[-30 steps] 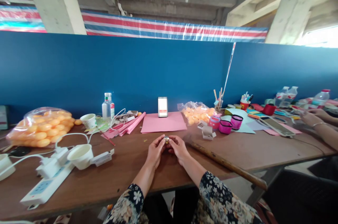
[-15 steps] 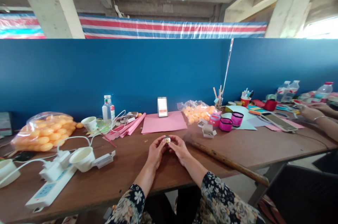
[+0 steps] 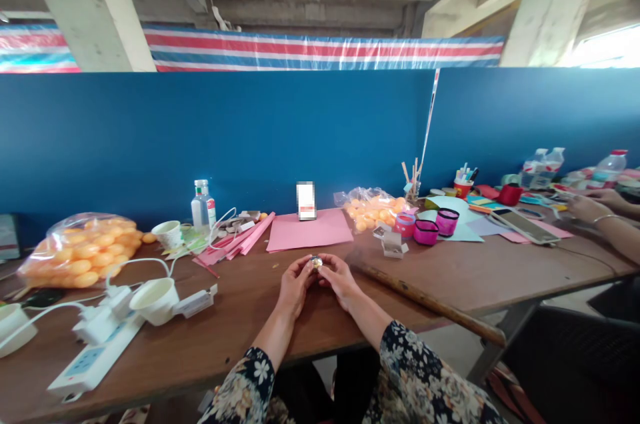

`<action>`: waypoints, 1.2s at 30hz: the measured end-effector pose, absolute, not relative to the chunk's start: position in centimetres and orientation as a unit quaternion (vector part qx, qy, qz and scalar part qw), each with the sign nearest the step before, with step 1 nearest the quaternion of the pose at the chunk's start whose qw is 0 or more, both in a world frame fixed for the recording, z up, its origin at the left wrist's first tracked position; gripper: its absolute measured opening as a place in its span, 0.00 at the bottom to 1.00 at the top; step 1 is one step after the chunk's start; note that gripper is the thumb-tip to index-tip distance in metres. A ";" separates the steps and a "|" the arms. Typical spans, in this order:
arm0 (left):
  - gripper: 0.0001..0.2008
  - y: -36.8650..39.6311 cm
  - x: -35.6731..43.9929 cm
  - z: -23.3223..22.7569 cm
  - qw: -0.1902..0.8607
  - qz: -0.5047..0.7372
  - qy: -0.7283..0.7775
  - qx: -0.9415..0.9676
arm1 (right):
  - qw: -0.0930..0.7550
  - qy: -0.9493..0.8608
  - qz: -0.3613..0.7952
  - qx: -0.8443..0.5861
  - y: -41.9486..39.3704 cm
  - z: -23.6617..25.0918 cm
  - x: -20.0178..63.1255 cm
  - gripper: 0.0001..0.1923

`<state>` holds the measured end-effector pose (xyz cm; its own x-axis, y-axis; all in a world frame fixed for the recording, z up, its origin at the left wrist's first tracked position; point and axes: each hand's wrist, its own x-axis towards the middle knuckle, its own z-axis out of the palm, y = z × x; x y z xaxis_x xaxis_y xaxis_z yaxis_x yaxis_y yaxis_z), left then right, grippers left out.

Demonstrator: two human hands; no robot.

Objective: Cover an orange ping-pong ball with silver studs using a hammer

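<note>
A long brown wooden worktop [image 3: 225, 331] carries a clear plastic bag of orange balls [image 3: 80, 257], a white power strip [image 3: 93, 357] and a white paper cup [image 3: 153, 299] at the left. A flat pink paper sheet [image 3: 310, 229] lies mid-way, with pink-banded round cups [image 3: 435, 227] and a rough wooden stick [image 3: 425, 304] further right.

Left hand [image 3: 295, 285] and right hand [image 3: 341, 279] together on the brown table [image 3: 240, 324], fingertips pinching a small round object [image 3: 317, 263] between them. Pink paper sheet [image 3: 309, 230] just past it at twelve o'clock; white paper cup [image 3: 153, 291] at nine o'clock beside a power strip [image 3: 93, 359].

Left hand [image 3: 294, 285] and right hand [image 3: 338, 279] together, fingertips pinching
</note>
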<state>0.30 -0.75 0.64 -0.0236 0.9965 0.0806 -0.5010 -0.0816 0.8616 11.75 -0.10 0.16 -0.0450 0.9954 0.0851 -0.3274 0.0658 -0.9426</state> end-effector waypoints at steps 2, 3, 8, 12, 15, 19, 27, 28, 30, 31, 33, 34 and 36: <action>0.18 -0.8 0.3 0.7 0.591 0.634 0.332 0.373 | 0.579 -0.442 0.573 -0.376 0.0 0.1 11.8 0.20; 0.18 -0.8 0.3 0.7 0.591 0.634 0.332 0.373 | 0.579 -0.440 0.574 -0.377 0.0 0.0 11.8 0.20; 0.17 -0.8 0.3 0.6 0.592 0.632 0.328 0.378 | 0.585 -0.433 0.569 -0.383 0.1 -0.1 11.5 0.18; 0.17 -0.7 0.3 0.4 0.591 0.630 0.328 0.383 | 0.591 -0.430 0.565 -0.383 0.0 0.1 11.3 0.17; 0.16 -0.7 0.3 0.5 0.589 0.630 0.328 0.385 | 0.589 -0.432 0.568 -0.378 -0.2 0.4 11.4 0.17; 0.15 -0.8 0.3 0.6 0.589 0.629 0.325 0.390 | 0.585 -0.437 0.572 -0.374 -0.3 0.5 11.5 0.16; 0.18 -0.8 0.3 0.5 0.595 0.622 0.324 0.392 | 0.589 -0.432 0.575 -0.368 -0.3 0.5 11.5 0.16; 0.18 -0.8 0.3 0.5 0.596 0.622 0.324 0.392 | 0.589 -0.431 0.577 -0.367 -0.3 0.6 11.5 0.16; 0.18 -0.8 0.3 0.5 0.597 0.622 0.323 0.390 | 0.588 -0.429 0.580 -0.365 -0.3 0.5 11.6 0.15; 0.17 -0.8 0.4 0.5 0.598 0.621 0.323 0.390 | 0.589 -0.428 0.580 -0.366 -0.2 0.5 11.6 0.15; 0.17 -0.8 0.4 0.5 0.602 0.618 0.323 0.390 | 0.594 -0.423 0.577 -0.369 -0.2 0.5 11.5 0.14; 0.18 -0.8 0.4 0.5 0.603 0.616 0.323 0.390 | 0.597 -0.420 0.574 -0.371 -0.2 0.4 11.5 0.14; 0.17 -0.9 0.4 0.7 0.606 0.616 0.322 0.387 | 0.602 -0.415 0.571 -0.373 -0.1 0.5 11.4 0.15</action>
